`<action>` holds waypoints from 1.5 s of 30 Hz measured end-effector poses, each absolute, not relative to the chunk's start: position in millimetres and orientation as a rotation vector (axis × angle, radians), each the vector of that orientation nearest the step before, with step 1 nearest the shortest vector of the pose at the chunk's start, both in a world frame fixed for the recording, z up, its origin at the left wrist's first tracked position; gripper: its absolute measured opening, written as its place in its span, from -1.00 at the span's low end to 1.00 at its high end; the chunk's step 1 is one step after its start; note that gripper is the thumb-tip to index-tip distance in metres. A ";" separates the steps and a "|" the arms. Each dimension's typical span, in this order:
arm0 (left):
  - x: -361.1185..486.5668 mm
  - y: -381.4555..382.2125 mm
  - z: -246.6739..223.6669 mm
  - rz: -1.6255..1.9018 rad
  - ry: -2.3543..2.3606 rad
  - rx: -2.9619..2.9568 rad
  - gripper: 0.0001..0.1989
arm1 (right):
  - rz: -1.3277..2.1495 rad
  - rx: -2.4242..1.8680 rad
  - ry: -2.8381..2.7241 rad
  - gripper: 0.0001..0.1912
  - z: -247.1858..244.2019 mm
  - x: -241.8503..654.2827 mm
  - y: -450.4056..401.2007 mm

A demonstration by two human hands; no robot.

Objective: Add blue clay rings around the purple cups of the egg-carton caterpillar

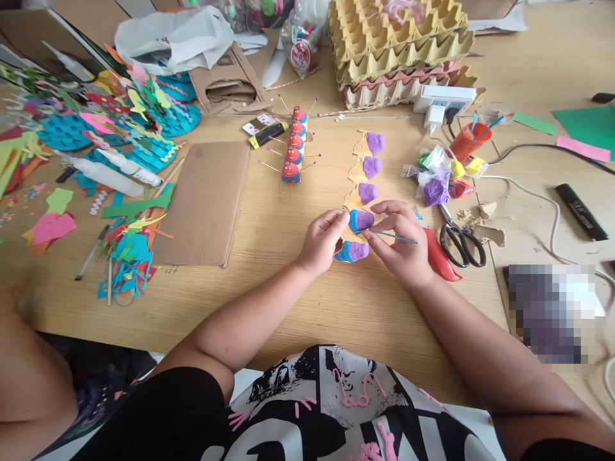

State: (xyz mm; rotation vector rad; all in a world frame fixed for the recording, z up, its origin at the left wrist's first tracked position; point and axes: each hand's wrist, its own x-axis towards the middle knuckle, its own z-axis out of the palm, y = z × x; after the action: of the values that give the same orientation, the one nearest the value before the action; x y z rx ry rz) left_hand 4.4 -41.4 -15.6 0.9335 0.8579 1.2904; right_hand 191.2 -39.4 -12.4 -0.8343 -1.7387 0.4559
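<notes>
An egg-carton strip [353, 168] runs away from me across the table, its cups topped with purple clay [371, 168]. Blue clay [344, 251] also covers part of the two nearest cups. My left hand [324, 238] pinches the strip's left edge by the second-nearest cup. In my right hand [401, 242], thumb and fingers close on a thin blue stick [401, 239] whose tip points at that cup; the exact contact is hidden by the fingers. Farther left stands a finished-looking red and blue egg-carton caterpillar [294, 150] with purple-tipped sticks on both sides.
Scissors [461, 240], a red packet [441, 256] and bagged clay [436, 186] lie right of my hand. Behind them are an orange cup [469, 142], a power strip [444, 97] and stacked egg trays [384, 64]. Cardboard [204, 202] and paper scraps [129, 250] lie left, near another person's arm [33, 371].
</notes>
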 end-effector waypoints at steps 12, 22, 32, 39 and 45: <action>4.7 -38.0 -17.9 1.331 0.930 0.931 -0.39 | 0.674 -0.816 -1.740 -0.78 -11.5 195.0 -38.9; 2.3 -42.0 -15.8 1.254 0.921 1.005 -0.41 | 0.550 -0.855 -1.779 -0.78 -7.3 192.1 -40.8; 2.7 -41.9 -15.0 1.239 0.905 1.009 -0.37 | 0.486 -0.850 -1.793 -0.77 -8.2 191.4 -39.9; 2.9 -38.3 -19.2 1.268 0.917 0.992 -0.40 | 0.648 -0.823 -1.760 -0.75 -7.8 193.0 -39.6; 1.4 -41.9 -16.9 1.239 0.904 1.066 -0.37 | 0.613 -0.837 -1.744 -0.74 -7.0 191.5 -40.8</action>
State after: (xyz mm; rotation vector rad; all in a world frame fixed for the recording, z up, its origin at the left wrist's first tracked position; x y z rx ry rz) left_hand 1.4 -41.9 -16.9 1.0658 0.9038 1.2394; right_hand 191.5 -40.8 -7.0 -0.8367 -1.7443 0.6135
